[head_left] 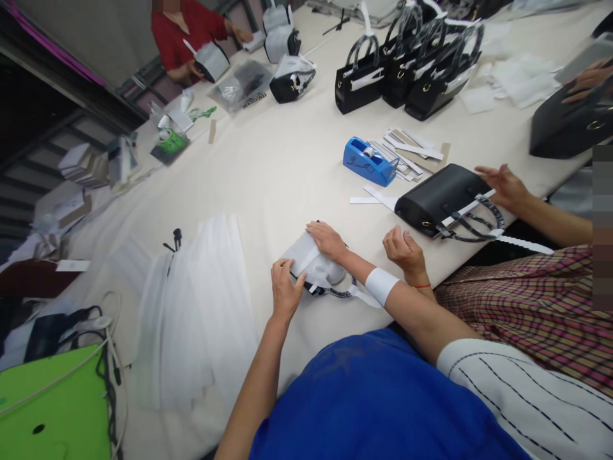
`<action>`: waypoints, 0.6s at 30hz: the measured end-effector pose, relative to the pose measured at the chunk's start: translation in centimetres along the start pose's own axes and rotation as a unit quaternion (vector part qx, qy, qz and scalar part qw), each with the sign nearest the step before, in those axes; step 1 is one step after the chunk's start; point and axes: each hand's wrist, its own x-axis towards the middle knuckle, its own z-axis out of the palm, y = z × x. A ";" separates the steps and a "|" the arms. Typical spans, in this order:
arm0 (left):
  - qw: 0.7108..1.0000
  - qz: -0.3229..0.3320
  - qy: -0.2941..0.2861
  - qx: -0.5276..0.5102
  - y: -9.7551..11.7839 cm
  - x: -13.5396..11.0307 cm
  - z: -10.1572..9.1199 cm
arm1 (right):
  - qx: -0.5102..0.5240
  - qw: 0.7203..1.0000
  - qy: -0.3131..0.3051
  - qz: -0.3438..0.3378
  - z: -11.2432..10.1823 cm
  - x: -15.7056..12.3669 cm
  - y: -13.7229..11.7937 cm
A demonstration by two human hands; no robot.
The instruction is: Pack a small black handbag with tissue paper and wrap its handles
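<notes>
A small handbag (305,257) lies on the table in front of me, its body covered by a whitish foam sheet. Its handles, wrapped in clear film with a white strip, point toward my right side. My left hand (286,291) grips the near left corner, thumb apart from the curled fingers. Across the far right part of the wrapping, my right hand (328,241) rests flat, fingers stretched out. A white band (381,285) circles my right forearm. Dark parts of the bag show below the sheet.
A stack of white foam sheets (201,306) lies left. Beyond my right hand are a blue tape dispenser (368,161), card strips (407,153) and several black handbags (359,83). A co-worker's hands flank a black handbag (443,195) at right. Another person in red (191,38) works across the table.
</notes>
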 end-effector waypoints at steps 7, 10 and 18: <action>0.997 -0.010 -0.069 0.036 -0.7 1.2 -0.4 | 0.016 1.000 -0.015 0.018 0.5 0.2 -0.4; 0.995 -0.032 -0.077 0.059 -1.1 1.3 0.3 | 0.024 0.999 -0.025 0.026 0.6 0.4 -1.0; 0.995 -0.051 -0.048 0.077 -1.2 1.8 1.4 | 0.021 0.999 -0.028 0.025 0.4 0.9 -1.5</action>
